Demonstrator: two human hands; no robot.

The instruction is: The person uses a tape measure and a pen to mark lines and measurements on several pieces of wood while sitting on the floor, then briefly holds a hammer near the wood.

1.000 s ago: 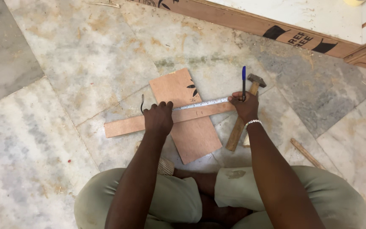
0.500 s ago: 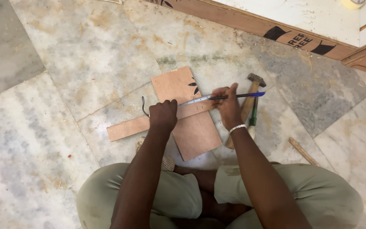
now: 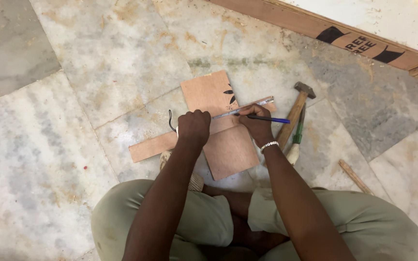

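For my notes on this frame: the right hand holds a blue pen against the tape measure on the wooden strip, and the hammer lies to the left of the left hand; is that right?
Not quite. In the head view the hammer lies right of the right hand, not left of the left hand. The rest stands: the right hand holds the blue pen against the tape measure on the wooden strip.

Reddish-brown plywood square (image 3: 218, 125) on the floor, a black leaf-like print near its far edge. Across it lies a paler tan wooden strip (image 3: 153, 146) with a silvery steel ruler (image 3: 245, 108) on top. The right hand (image 3: 256, 126) grips a blue pen (image 3: 267, 119), a white beaded band at the wrist. Beside it, a light-wood-handled hammer with dark grey head (image 3: 296, 108) and a green-handled tool (image 3: 298, 134). Mottled grey-and-cream marble floor (image 3: 73, 72), olive-khaki trousers (image 3: 204, 222).
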